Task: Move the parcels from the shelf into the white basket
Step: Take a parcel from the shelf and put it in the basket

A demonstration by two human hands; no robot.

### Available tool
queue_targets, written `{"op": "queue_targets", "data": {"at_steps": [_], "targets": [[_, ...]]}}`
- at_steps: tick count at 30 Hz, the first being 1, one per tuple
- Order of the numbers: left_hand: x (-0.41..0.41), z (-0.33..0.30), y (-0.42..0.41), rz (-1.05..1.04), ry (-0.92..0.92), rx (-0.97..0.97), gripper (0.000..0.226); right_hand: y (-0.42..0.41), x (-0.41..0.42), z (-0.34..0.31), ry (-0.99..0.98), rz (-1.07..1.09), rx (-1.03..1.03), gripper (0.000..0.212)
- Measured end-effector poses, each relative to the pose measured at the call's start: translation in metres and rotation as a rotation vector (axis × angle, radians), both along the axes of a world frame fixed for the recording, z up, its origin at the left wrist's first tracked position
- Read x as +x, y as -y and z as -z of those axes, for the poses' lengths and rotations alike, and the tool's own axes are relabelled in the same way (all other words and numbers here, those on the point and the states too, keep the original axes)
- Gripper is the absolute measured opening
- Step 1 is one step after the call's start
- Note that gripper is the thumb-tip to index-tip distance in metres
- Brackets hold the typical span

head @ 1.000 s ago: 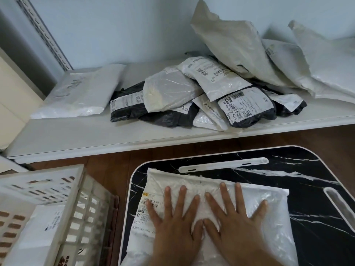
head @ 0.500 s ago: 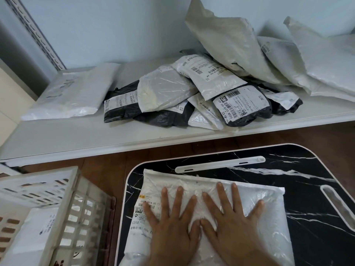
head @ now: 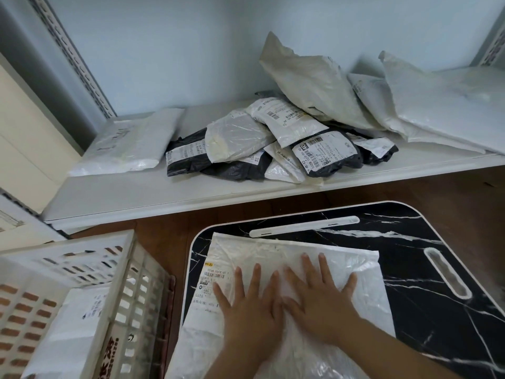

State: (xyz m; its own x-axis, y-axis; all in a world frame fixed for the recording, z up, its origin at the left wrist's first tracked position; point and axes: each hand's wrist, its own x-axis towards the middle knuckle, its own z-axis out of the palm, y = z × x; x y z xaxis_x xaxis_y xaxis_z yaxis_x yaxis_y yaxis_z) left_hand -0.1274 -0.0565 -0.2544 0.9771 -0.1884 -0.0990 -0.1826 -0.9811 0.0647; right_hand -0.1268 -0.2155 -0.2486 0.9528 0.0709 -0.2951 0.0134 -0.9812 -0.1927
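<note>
While both hands lie flat on one white parcel (head: 287,269), the job looks only begun. That parcel rests on the black marble-patterned tray table (head: 410,242), which stands just in front of the shelf (head: 136,198) and serves here as the landmark. The left hand (head: 248,310) and the right hand (head: 319,305) sit side by side on the parcel, fingers spread and palms down, pressing rather than gripping; neither hand closes around anything.

To the left of the tray table stands the white basket (head: 131,283), its slatted wall just beside the table's edge. One white parcel (head: 73,324) already lies inside it, so at least one transfer appears done. The parcel under the hands is off the shelf but not yet in the basket.

Most of the work remains beyond the tray table, up on the shelf. A flat white parcel (head: 128,143) lies at the shelf's left end. A heap of small black and white labelled parcels (head: 273,143) sits directly behind the table, overlapping one another. Larger cream mailers (head: 322,83) lean against the wall to the right of that heap, and another big white mailer (head: 451,105) lies further right.

Nothing blocks the short path from the tray table leftward to the basket. The heap's overlapping bags may shift when one is pulled out.
</note>
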Motion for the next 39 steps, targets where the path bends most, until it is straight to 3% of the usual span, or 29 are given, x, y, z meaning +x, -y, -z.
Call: {"op": "queue_targets", "data": {"at_steps": [1,3,5,13,18,27,34,39], "targets": [[-0.009,0.002,-0.002,0.019,0.008,-0.012,0.049,-0.003,-0.014,0.001,0.093,-0.015,-0.051,0.079],[-0.029,0.007,-0.007,0.049,0.038,0.000,0.052,-0.010,-0.044,0.009,0.080,0.019,-0.049,0.061],[-0.045,0.016,-0.014,0.076,0.040,0.009,0.053,-0.013,-0.068,0.020,0.099,0.031,-0.089,0.056],[-0.068,0.036,-0.017,0.029,-0.005,-0.035,0.060,-0.010,-0.090,0.041,0.100,0.038,-0.087,0.058],[-0.067,0.042,-0.015,0.027,-0.066,-0.071,0.053,-0.009,-0.088,0.047,0.117,0.036,-0.071,0.056],[-0.065,0.050,-0.017,0.061,0.042,-0.054,0.053,-0.010,-0.090,0.048,0.134,0.049,-0.056,0.057],[-0.039,0.017,0.014,0.121,0.122,-0.111,0.051,0.023,-0.067,0.030,0.306,0.178,-0.043,0.057],[-0.008,0.022,0.060,0.170,0.113,-0.043,0.050,0.048,-0.029,0.043,0.228,0.161,-0.130,0.059]]}}
